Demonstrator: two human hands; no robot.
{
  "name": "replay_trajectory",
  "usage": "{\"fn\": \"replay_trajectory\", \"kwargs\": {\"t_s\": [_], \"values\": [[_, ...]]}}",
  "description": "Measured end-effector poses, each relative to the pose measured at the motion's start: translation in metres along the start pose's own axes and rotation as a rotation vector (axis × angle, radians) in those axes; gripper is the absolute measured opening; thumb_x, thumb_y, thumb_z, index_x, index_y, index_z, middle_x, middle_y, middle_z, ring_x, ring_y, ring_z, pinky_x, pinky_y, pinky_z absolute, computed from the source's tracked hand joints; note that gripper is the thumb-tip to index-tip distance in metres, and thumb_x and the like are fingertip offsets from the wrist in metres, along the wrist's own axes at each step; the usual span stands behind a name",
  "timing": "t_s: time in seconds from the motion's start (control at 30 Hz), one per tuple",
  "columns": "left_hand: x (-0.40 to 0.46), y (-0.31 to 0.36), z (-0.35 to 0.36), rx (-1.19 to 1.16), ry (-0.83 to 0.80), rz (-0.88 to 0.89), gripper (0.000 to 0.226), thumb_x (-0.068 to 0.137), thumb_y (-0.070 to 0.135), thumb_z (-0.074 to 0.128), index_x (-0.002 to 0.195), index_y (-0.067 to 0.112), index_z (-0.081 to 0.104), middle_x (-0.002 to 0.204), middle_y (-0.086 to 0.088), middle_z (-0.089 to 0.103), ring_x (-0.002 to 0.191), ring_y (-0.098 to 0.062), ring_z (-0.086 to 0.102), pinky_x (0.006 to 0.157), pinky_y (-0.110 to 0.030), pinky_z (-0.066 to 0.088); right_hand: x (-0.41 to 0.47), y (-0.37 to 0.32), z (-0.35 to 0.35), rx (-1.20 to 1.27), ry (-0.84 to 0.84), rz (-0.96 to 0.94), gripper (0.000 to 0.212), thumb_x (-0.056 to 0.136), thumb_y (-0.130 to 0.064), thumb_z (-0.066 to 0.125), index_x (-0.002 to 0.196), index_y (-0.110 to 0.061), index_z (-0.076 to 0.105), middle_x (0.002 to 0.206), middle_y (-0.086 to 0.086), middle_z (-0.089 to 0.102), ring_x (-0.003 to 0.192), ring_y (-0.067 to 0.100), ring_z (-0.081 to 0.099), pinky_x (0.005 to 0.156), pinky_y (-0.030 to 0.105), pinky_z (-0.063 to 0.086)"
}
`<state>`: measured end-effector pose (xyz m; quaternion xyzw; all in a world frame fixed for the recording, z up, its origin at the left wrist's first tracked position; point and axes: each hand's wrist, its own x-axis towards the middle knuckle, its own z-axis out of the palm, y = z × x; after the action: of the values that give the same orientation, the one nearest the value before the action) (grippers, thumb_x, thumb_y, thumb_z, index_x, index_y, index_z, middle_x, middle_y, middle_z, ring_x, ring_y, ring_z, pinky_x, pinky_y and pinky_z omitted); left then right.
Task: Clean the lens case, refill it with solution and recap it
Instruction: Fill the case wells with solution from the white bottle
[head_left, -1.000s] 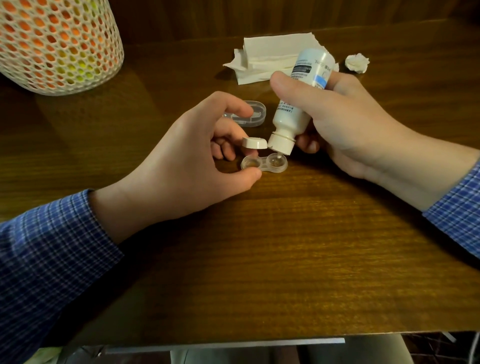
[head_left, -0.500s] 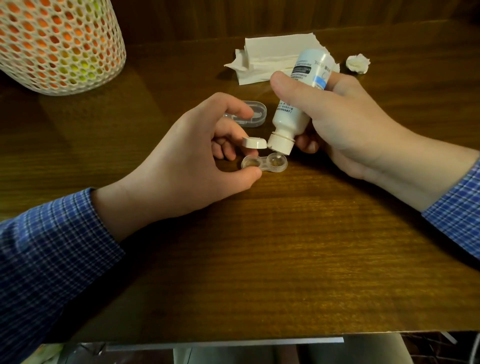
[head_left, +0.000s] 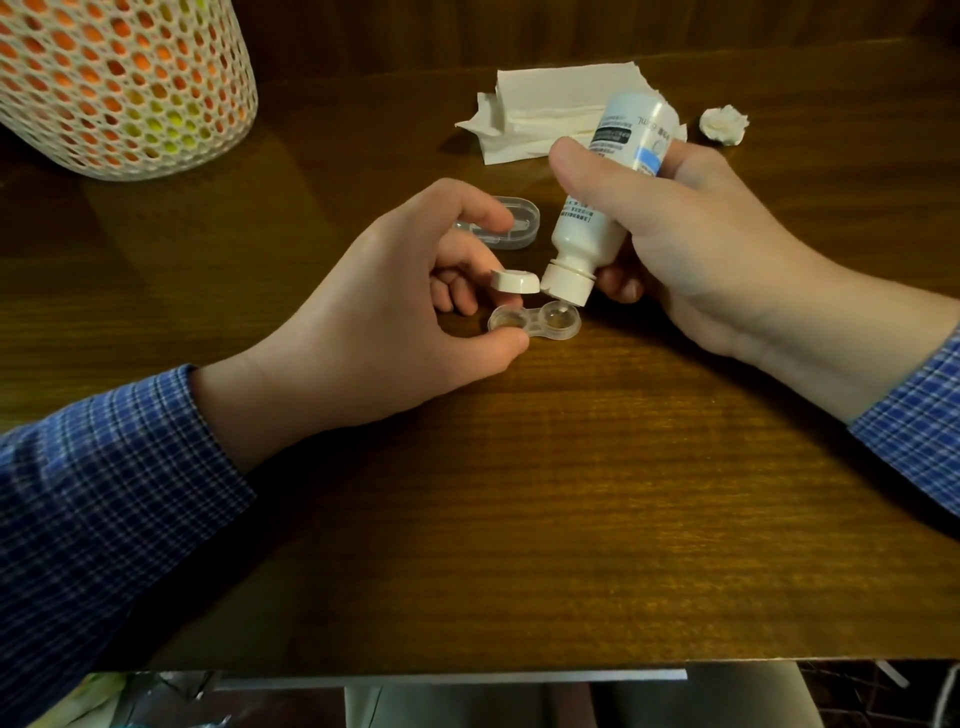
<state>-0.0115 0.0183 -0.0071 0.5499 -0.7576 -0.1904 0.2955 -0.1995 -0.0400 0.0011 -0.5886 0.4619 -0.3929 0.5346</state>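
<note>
A clear two-well lens case (head_left: 535, 323) lies uncapped on the wooden table (head_left: 571, 493). My left hand (head_left: 395, 322) pinches the case's left end between thumb and fingers. My right hand (head_left: 675, 244) grips a white solution bottle (head_left: 602, 202), tipped nozzle-down right over the case's right well. The bottle's flip cap (head_left: 515, 281) hangs open to the left of the nozzle. A clear lid piece (head_left: 511, 223) lies behind my left hand, partly hidden by my forefinger.
Folded white tissues (head_left: 550, 114) lie at the back of the table, with a crumpled tissue ball (head_left: 723, 123) to their right. A white mesh container (head_left: 119, 83) with orange and yellow inside stands at the back left. The table's front edge (head_left: 467, 670) is near me.
Barely anything has moved. Both hands keep their hold, and the bottle stays tipped over the case's right well.
</note>
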Motion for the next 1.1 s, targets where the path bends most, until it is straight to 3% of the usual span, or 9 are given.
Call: {"fn": "replay_trajectory", "kwargs": {"t_s": [1.1], "values": [[0.0003,0.0001,0.0003,-0.013,0.007,-0.001,0.071,0.072,0.036,0.083,0.134,0.017,0.054,0.092,0.012,0.072,0.084,-0.009,0.069,0.076,-0.024,0.058,0.0010,0.0020,-0.0025,0.018,-0.013,-0.016,0.026,0.091,-0.050,0.070,0.103,-0.027,0.064,0.062,-0.013,0.068,0.050,0.003,0.057,0.041,0.017,0.042]]}}
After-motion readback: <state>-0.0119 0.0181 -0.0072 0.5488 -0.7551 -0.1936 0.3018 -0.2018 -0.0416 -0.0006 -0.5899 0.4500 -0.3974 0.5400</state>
